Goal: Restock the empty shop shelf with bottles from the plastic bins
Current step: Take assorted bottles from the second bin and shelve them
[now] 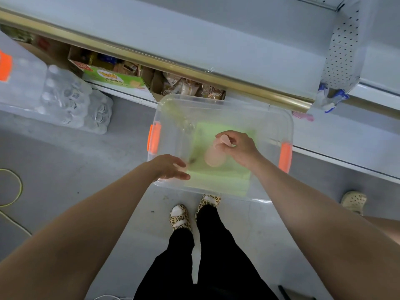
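My right hand is clenched around the neck of a pale pink bottle, seemingly the last in the clear bin. My left hand, fingers loose and holding nothing, rests on the rim at eight o'clock. Next: lift it to the empty shelf at twelve o'clock.

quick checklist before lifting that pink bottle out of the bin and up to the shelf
1. Right hand gripping the pink bottle at its top: ok.
2. Left hand steadying the clear bin at its near rim, holding nothing: ok.
3. Bottle cap tight: cannot tell, the fingers cover it.
4. Shelf above has bare space: ok.
5. More bottles left in the bin: not ok, only a green sheet shows.
6. Feet free of the bin: ok.
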`<state>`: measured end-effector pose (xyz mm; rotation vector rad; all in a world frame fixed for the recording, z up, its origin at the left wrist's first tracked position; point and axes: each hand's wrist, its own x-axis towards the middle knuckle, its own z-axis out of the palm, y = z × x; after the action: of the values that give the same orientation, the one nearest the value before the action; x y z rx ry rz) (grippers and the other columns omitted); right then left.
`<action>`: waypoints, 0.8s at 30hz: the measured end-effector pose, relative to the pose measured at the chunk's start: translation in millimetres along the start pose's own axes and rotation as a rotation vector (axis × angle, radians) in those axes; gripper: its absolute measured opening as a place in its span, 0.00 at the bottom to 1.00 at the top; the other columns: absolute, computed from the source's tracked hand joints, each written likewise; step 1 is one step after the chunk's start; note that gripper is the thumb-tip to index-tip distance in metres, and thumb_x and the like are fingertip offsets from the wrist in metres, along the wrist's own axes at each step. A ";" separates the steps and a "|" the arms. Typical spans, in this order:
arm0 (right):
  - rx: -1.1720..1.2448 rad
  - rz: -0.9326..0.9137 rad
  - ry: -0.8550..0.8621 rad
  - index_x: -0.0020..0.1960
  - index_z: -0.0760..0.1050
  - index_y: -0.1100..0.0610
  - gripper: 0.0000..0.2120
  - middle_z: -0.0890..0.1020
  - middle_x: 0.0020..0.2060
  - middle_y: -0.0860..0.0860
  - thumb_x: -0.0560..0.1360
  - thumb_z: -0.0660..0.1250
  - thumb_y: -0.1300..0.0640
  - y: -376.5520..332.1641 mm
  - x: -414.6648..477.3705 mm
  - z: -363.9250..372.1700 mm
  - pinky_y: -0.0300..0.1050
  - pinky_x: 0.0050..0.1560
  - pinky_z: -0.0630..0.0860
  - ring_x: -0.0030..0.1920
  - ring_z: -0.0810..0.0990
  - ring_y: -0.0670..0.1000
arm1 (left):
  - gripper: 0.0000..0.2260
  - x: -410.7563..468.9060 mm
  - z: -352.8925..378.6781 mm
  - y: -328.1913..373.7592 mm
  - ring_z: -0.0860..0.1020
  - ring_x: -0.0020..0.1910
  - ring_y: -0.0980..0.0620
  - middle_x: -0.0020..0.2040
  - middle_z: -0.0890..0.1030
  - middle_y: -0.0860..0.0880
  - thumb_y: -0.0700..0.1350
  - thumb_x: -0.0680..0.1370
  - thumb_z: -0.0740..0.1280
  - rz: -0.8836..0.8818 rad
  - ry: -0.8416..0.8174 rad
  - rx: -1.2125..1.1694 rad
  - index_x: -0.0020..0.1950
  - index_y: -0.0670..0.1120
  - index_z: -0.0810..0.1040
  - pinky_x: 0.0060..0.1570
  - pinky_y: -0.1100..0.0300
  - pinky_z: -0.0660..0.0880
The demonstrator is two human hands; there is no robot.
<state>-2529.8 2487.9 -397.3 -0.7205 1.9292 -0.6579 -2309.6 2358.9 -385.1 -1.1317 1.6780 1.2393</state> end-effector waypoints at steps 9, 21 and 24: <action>0.089 0.002 0.074 0.57 0.80 0.47 0.15 0.82 0.51 0.41 0.72 0.76 0.55 17.3 -2.7 -3.6 0.32 0.51 0.69 0.53 0.78 0.43 | 0.31 6.4 26.0 29.5 0.74 0.63 0.47 0.66 0.76 0.49 0.49 0.67 0.80 0.125 0.093 -0.152 0.68 0.56 0.75 0.67 0.53 0.69; 0.152 0.055 0.202 0.61 0.76 0.48 0.20 0.82 0.54 0.44 0.72 0.76 0.54 47.3 20.6 -13.6 0.42 0.54 0.73 0.54 0.79 0.47 | 0.28 43.3 22.1 42.0 0.75 0.58 0.48 0.57 0.78 0.51 0.45 0.69 0.78 0.202 0.299 -0.241 0.68 0.53 0.75 0.61 0.51 0.73; 0.148 0.058 0.192 0.65 0.71 0.49 0.27 0.81 0.54 0.47 0.70 0.77 0.57 55.2 28.5 -9.4 0.39 0.49 0.72 0.53 0.80 0.50 | 0.26 57.6 22.7 44.2 0.75 0.59 0.44 0.55 0.78 0.49 0.43 0.70 0.77 0.198 0.358 -0.177 0.66 0.53 0.75 0.63 0.47 0.72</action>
<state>-2560.8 2506.5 -448.6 -0.5227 2.0424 -0.8492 -2368.8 2374.6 -430.3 -1.3848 2.0163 1.3922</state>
